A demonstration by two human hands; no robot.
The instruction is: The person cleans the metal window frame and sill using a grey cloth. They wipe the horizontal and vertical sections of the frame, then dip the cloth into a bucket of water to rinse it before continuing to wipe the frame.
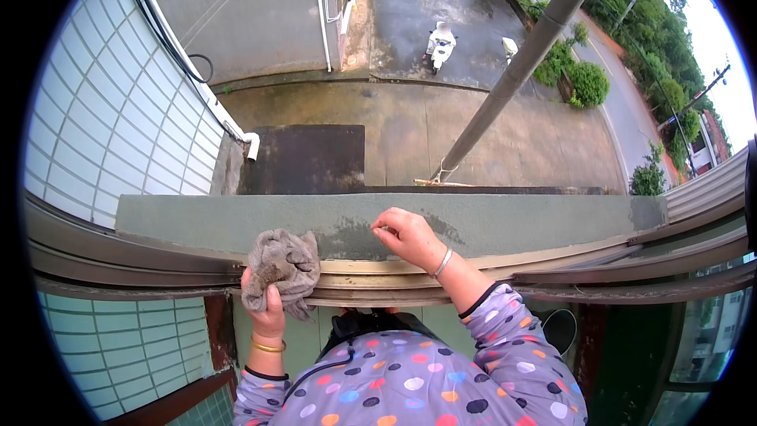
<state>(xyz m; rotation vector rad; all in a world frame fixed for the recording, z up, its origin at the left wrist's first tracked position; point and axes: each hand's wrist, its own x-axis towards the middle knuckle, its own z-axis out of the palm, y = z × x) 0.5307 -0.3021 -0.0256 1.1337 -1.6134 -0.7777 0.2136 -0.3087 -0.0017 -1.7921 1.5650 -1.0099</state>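
A crumpled grey-brown cloth (284, 272) with a dark dirty patch is gripped in my left hand (265, 313), at the left part of the sliding window's metal track (378, 281). My right hand (411, 239) hovers over the grey concrete ledge (195, 219) outside the window. Its fingers are curled and the thumb meets the index finger; nothing shows between them. Dark damp patches (353, 235) mark the ledge on both sides of that hand. Brown specks of dirt lie along the track.
Window frames (136, 260) flank the opening. Beyond the ledge is a drop to a concrete yard (402, 124). A slanting pole (514, 71) rises outside, tied near its foot. White tiled wall (118, 100) and a drainpipe elbow (252, 145) stand left. Below, a person sits on a white scooter (439, 50).
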